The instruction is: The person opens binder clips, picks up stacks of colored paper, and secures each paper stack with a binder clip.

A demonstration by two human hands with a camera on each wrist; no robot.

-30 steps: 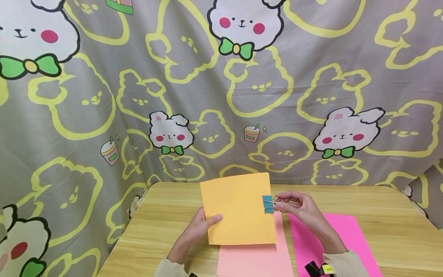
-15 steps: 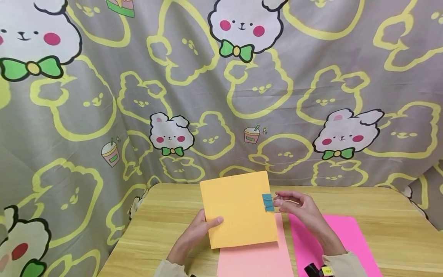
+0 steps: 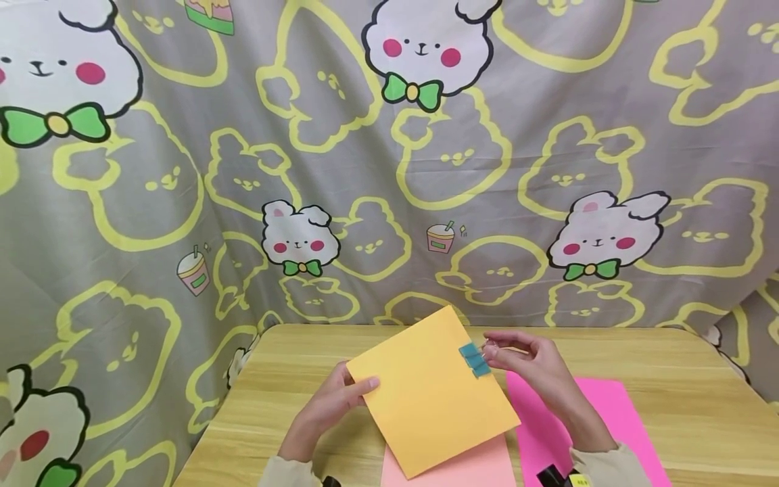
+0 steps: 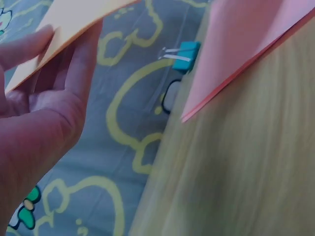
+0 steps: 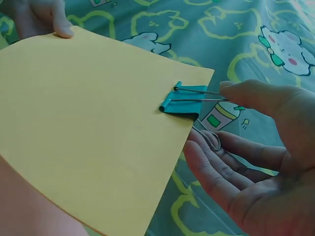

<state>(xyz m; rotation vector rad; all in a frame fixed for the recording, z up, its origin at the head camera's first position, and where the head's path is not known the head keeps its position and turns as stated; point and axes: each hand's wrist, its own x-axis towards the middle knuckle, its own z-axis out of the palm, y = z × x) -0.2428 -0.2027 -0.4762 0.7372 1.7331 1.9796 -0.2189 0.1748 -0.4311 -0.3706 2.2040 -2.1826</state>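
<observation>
A yellow-orange square of paper (image 3: 426, 396), maybe several sheets, is held tilted above the table. My left hand (image 3: 328, 402) pinches its left corner, thumb on the front face. A teal binder clip (image 3: 475, 360) sits on the paper's right edge. My right hand (image 3: 538, 368) holds that clip by its wire handles; in the right wrist view the thumb (image 5: 246, 96) is at the upper handle and the fingers are by the lower loop. The clip's body overlaps the paper there.
Light pink paper (image 3: 489, 463) lies on the wooden table (image 3: 718, 406) beneath, with a magenta sheet (image 3: 608, 406) to its right. The left wrist view has another teal binder clip (image 4: 186, 56) by the pink paper. A patterned curtain (image 3: 365, 162) hangs behind.
The yellow-orange paper has turned clockwise, its lower part swinging down and right. My left hand has shifted slightly left; my right hand has stayed at the clip.
</observation>
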